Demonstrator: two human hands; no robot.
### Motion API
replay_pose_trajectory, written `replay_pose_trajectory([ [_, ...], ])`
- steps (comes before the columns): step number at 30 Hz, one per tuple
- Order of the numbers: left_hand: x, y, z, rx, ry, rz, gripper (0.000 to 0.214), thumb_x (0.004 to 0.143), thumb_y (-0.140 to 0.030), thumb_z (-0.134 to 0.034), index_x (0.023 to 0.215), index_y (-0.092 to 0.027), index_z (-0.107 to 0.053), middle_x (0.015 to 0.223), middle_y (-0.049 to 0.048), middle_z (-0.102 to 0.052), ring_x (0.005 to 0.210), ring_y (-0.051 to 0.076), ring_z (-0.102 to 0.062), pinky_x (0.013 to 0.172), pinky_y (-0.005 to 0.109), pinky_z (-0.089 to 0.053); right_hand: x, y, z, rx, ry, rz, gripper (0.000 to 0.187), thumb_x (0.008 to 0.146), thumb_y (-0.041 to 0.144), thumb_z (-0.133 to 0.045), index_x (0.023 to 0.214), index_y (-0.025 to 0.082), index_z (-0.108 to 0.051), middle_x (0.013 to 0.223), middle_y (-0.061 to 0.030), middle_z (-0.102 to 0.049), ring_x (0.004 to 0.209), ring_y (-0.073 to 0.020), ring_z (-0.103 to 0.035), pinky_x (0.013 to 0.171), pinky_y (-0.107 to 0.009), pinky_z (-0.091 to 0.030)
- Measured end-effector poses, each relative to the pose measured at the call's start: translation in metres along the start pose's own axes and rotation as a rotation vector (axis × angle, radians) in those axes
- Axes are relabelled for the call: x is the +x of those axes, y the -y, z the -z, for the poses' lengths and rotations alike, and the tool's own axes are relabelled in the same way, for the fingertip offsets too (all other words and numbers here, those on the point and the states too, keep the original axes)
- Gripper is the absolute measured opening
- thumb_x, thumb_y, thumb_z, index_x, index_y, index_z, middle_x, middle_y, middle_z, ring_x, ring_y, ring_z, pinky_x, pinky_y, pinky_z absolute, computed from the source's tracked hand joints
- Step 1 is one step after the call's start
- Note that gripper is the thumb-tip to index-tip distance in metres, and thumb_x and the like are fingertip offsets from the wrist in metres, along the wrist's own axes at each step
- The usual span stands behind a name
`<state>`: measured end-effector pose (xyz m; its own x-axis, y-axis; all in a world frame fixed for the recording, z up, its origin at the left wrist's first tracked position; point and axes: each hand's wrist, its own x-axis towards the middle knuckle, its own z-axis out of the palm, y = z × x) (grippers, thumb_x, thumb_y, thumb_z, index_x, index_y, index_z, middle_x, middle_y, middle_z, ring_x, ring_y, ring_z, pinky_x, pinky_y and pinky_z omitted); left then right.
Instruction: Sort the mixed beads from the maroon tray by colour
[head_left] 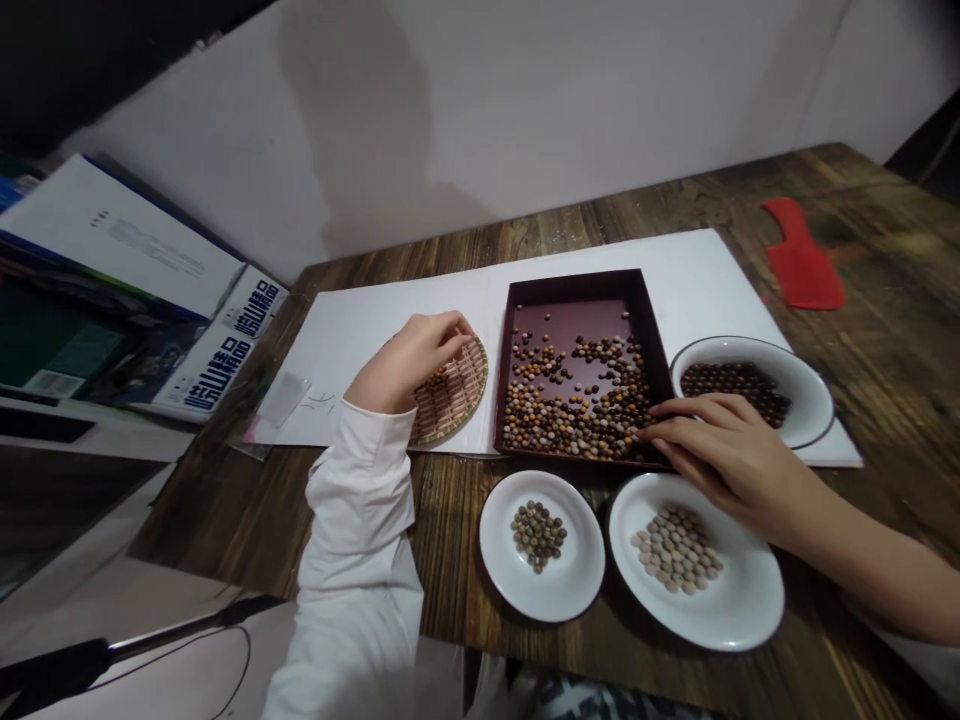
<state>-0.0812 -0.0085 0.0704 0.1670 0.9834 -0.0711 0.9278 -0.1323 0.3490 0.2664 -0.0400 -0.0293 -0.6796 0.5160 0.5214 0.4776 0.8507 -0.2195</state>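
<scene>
Mixed beads [574, 400] remain in the maroon tray [574, 285]; sorted lots sit in white dishes: dark-bead dish [814, 400] at 3 o'clock, pale-bead dish [750, 610] at 5, mottled-bead dish [570, 590] at 6. Left hand [409, 360] grip closed above woven mat [457, 395] at 9 o'clock, contents hidden; right hand [731, 450] at tray's near edge, grip state unclear.

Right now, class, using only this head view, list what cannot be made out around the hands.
Head view:
- Whatever the right hand touches in the tray: hidden by its fingers.
- Left part of the woven mat: covered by the left hand.
- Marks on the paper: too small and blurred.
</scene>
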Motion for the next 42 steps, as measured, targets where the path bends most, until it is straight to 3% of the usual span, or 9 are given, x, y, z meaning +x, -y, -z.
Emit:
replay_pose_trajectory([
  [3, 0.001, -0.025, -0.015, 0.072, -0.122, -0.185, 0.017, 0.097, -0.023, -0.046, 0.100, -0.016, -0.062, 0.098, 0.0053, -0.068, 0.092, 0.018, -0.062, 0.085, 0.030, -0.046, 0.001, 0.001, 0.001, -0.009, -0.001, 0.006, 0.014, 0.095, 0.018, -0.050, 0.101, 0.020, -0.063, 0.095, -0.0060, -0.072, 0.095, -0.0210, -0.064, 0.084, -0.038, -0.044],
  [8, 0.004, -0.058, -0.055, 0.211, -0.022, -0.443, 0.027, 0.097, -0.031, -0.051, 0.116, -0.013, -0.058, 0.114, 0.0108, -0.060, 0.106, 0.024, -0.058, 0.094, 0.036, -0.047, 0.002, 0.003, 0.002, -0.031, 0.006, 0.022, 0.013, 0.096, 0.018, -0.050, 0.100, 0.018, -0.062, 0.092, -0.0058, -0.072, 0.095, -0.0197, -0.064, 0.085, -0.036, -0.043],
  [12, 0.006, -0.066, -0.077, 0.221, 0.084, -0.447, 0.050, 0.093, -0.040, -0.056, 0.134, -0.013, -0.048, 0.133, 0.0158, -0.053, 0.124, 0.028, -0.052, 0.105, 0.042, -0.043, 0.004, 0.004, 0.002, -0.043, -0.011, 0.017, 0.014, 0.096, 0.018, -0.050, 0.097, 0.018, -0.064, 0.093, -0.0061, -0.073, 0.095, -0.0193, -0.064, 0.084, -0.036, -0.043],
  [17, 0.005, -0.066, -0.091, 0.207, 0.158, -0.454, 0.065, 0.087, -0.057, -0.057, 0.138, -0.017, -0.048, 0.143, 0.0170, -0.048, 0.132, 0.033, -0.045, 0.108, 0.051, -0.039, 0.004, 0.005, 0.003, -0.044, -0.011, 0.000, 0.019, 0.096, 0.018, -0.047, 0.098, 0.019, -0.066, 0.094, -0.0074, -0.073, 0.096, -0.0196, -0.064, 0.084, -0.037, -0.044],
  [24, 0.006, -0.064, -0.101, 0.242, 0.127, -0.517, 0.066, 0.087, -0.060, -0.055, 0.138, -0.019, -0.049, 0.141, 0.0167, -0.048, 0.129, 0.033, -0.046, 0.107, 0.049, -0.038, 0.005, 0.006, 0.005, -0.054, -0.013, 0.020, 0.019, 0.096, 0.018, -0.047, 0.098, 0.018, -0.066, 0.094, -0.0087, -0.074, 0.096, -0.0196, -0.065, 0.084, -0.037, -0.045],
  [32, 0.007, -0.063, -0.100, 0.231, 0.130, -0.518, 0.067, 0.086, -0.060, -0.056, 0.136, -0.016, -0.051, 0.142, 0.0172, -0.048, 0.129, 0.034, -0.046, 0.107, 0.049, -0.039, 0.006, 0.006, 0.005, -0.055, -0.015, 0.028, 0.020, 0.097, 0.017, -0.046, 0.098, 0.017, -0.066, 0.093, -0.0085, -0.074, 0.095, -0.0194, -0.065, 0.084, -0.037, -0.044],
  [42, 0.008, -0.064, -0.099, 0.185, 0.135, -0.515, 0.059, 0.086, -0.054, -0.061, 0.134, -0.019, -0.052, 0.138, 0.0153, -0.049, 0.127, 0.033, -0.047, 0.106, 0.049, -0.040, 0.004, 0.006, 0.004, -0.044, -0.014, 0.010, 0.021, 0.097, 0.018, -0.045, 0.097, 0.018, -0.066, 0.094, -0.0086, -0.074, 0.096, -0.0198, -0.064, 0.085, -0.038, -0.043],
])
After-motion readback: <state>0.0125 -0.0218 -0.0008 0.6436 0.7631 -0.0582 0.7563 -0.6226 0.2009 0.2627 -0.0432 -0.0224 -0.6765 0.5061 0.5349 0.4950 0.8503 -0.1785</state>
